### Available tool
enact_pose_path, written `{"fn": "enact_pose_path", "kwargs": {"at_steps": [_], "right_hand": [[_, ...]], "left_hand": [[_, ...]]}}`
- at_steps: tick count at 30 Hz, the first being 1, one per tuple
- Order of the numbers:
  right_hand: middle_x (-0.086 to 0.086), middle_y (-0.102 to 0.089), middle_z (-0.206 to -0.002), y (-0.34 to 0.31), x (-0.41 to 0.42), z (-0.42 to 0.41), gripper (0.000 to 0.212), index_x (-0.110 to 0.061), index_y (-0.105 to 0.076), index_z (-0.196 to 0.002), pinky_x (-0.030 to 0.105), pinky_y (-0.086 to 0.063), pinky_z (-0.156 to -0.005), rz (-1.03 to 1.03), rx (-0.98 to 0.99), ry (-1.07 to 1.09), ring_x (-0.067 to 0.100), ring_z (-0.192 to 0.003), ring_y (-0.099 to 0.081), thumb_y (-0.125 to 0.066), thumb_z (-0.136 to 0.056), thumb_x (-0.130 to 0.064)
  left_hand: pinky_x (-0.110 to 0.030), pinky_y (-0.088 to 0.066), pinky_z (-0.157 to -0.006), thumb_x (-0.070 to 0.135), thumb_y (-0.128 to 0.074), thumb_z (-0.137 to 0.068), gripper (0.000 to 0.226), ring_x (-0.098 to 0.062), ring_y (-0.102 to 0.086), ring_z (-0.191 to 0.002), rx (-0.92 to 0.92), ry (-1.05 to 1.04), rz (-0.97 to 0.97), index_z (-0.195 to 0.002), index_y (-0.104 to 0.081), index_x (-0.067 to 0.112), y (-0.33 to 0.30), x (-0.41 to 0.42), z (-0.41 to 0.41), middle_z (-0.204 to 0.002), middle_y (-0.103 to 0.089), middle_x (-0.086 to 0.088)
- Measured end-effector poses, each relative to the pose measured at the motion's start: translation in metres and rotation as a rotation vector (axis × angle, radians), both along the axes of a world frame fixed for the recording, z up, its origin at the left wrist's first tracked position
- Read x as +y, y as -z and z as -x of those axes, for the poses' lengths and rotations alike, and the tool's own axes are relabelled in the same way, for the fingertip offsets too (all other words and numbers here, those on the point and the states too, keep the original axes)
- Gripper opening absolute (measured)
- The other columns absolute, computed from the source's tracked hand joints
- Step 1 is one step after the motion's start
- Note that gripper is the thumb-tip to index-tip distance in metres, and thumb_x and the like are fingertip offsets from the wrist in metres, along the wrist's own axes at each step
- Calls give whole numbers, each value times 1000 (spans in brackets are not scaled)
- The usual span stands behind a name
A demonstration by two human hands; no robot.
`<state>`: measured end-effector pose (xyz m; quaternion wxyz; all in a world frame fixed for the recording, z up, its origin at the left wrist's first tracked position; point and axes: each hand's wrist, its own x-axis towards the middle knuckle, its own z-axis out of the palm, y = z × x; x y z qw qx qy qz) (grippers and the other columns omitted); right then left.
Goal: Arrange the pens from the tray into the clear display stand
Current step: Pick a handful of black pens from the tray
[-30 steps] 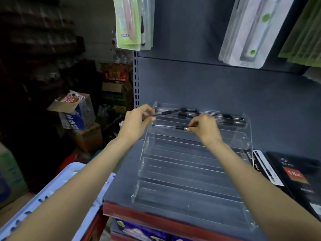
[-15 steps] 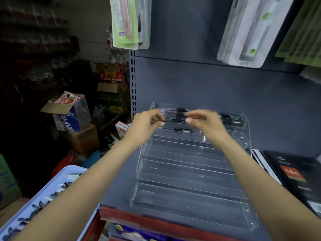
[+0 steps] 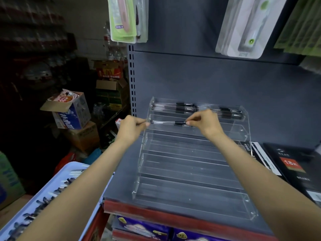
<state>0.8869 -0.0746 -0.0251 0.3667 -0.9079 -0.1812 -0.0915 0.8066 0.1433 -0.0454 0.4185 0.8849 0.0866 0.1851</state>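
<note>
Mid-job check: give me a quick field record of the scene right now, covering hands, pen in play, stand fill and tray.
left hand: pinches the pen's left end
right hand: pinches the pen's dark grip end
pen: horizontal, at the second tier from the top
display stand: clear, stepped, on the grey shelf
top tier: several pens lying lengthwise
lower tiers: no pens visible
tray: pale blue, lower left, holds more pens

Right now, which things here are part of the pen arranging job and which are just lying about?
Job: pen held by left hand and right hand; clear display stand; pens in top tier; tray.

Lying about: cardboard boxes; black boxed goods; hanging packets.
</note>
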Motion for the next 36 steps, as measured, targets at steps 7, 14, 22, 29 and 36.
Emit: {"fn": "enact_pose_path", "kwargs": {"at_steps": [7, 14, 22, 29, 36], "right_hand": [[9, -71, -81, -4, 15, -13, 5, -12, -76, -78, 28, -51, -80, 294, 39, -11, 22, -85, -65, -76, -74, -9], [6, -70, -82, -9, 20, -14, 6, -12, -75, -82, 26, -49, -80, 349, 23, -56, 19, -83, -64, -73, -77, -9], [-3, -69, -89, -3, 61, 55, 15, -14, -72, -99, 8, -42, -74, -69, -70, -244, 10, -81, -61, -65, -85, -13], [-1, -70, -106, 33, 166, 128, 22, -15, -68, -110, 11, -43, -79, -77, 33, -408, 5, -86, -58, -59, -90, -14], [8, -62, -123, 114, 308, 162, 30, -10, -58, -124, 39, -47, -96, 44, 247, -400, 23, -109, -58, -47, -97, -14]], "left_hand": [[-28, -46, -94, 21, -59, -91, 33, -15, -61, -90, 2, -21, 16, -118, -62, 3, 4, 1, 0, -103, -70, -15], [-24, -45, -91, 22, -60, -90, 36, -20, -61, -106, -11, -25, 39, -121, -61, 5, 1, -3, 5, -114, -67, -11], [-23, -48, -88, 13, -60, -90, 26, -11, -60, -96, -88, -41, -1, -116, -62, 13, 5, 18, 60, -102, -65, 2], [-20, -39, -75, 14, -56, -92, 18, -12, -56, -86, 22, -210, -108, -110, -61, 13, 56, 115, 136, -92, -62, 0], [-25, -42, -80, 12, -50, -96, 23, -27, -60, -103, 278, -139, -123, -116, -59, 9, 124, 245, 161, -113, -65, -12]]}}
